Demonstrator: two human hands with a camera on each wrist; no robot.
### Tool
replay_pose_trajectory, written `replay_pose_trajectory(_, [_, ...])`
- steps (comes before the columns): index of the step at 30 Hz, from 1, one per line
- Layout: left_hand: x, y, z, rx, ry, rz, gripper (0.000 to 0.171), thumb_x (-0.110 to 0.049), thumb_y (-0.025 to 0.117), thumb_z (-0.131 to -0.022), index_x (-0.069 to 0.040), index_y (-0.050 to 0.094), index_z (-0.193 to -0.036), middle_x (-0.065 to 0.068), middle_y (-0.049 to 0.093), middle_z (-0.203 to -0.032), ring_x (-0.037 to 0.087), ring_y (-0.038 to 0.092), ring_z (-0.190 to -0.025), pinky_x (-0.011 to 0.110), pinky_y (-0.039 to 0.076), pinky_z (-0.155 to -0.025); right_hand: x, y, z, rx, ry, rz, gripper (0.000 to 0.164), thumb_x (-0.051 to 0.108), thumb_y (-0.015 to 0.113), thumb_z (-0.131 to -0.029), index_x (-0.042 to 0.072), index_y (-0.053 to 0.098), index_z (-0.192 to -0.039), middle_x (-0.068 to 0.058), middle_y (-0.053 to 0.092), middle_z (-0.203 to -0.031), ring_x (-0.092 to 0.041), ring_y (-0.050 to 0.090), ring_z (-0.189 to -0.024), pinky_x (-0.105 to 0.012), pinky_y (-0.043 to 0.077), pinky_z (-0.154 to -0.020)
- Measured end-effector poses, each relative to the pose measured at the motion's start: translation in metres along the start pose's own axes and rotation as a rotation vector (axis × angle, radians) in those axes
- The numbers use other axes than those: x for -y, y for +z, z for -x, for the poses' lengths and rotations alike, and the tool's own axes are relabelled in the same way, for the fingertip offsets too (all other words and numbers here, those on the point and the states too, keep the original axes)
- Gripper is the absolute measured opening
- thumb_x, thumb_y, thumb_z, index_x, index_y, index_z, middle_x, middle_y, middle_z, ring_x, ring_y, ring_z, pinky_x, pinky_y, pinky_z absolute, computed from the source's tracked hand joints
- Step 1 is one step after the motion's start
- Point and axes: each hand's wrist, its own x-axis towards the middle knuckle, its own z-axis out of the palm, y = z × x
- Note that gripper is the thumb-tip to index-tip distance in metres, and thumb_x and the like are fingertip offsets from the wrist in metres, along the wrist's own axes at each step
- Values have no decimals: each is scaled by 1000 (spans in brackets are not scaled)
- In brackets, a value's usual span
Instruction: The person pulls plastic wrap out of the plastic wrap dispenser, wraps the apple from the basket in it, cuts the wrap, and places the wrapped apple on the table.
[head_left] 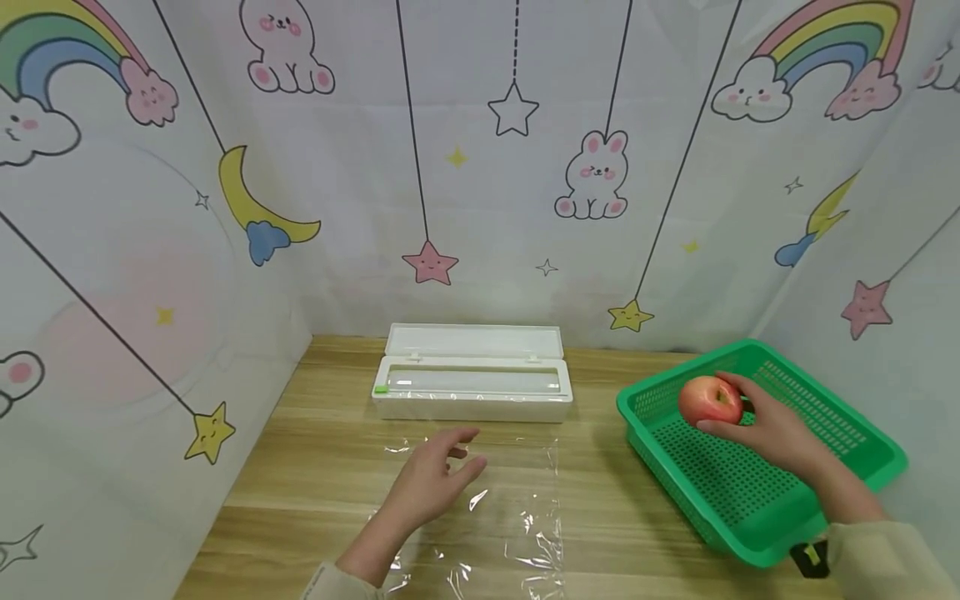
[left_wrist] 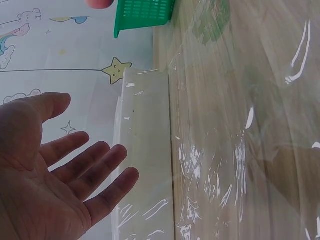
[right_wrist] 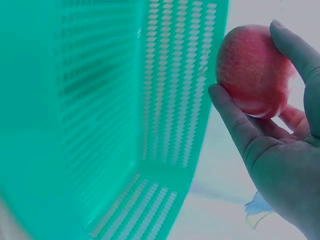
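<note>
My right hand grips a red apple between thumb and fingers, over the green plastic basket. In the right wrist view the apple shows beside the basket's slotted wall. My left hand hovers above a sheet of clear plastic wrap lying on the table. Its fingers are loosely bent, and the left wrist view shows the palm bare. Behind that hand stands a white wrap dispenser box with its lid raised.
The wood-patterned table meets a white printed curtain at the back and both sides. A small green piece sits at the left end of the dispenser. Near the right sleeve is a black object, partly hidden.
</note>
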Motion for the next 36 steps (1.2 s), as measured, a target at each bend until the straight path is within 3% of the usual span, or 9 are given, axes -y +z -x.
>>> replay_pose_trajectory(7, [2,-1,2,-9,1,18,43,-40,62,-91,-22,50,-128,-1,55,-120,17,56,-100,31,48,-76,34,4,-5,25,-48,-43,81,46,71,-82,19,25,-143,-7,43,-125,-28,46,-107,-31,50,-69])
replay_pose_trajectory(20, [2,-7,5,-1,-23,-3,49,-53,56,-91,-23,50,-129,-4,54,-119,16,56,-100,28,46,-76,82,30,-10,85,-160,-241,80,35,78,-77,23,31,-141,-1,42,-127,-24,46,-108,-28,51,-73])
replay_pose_trajectory(36, [1,-14,11,-12,-20,-35,52,-58,54,-90,-25,48,-130,-8,52,-120,14,56,-101,29,46,-79,109,69,-21,129,-250,-268,81,38,81,-73,32,34,-138,6,42,-128,-21,44,-112,-28,50,-76])
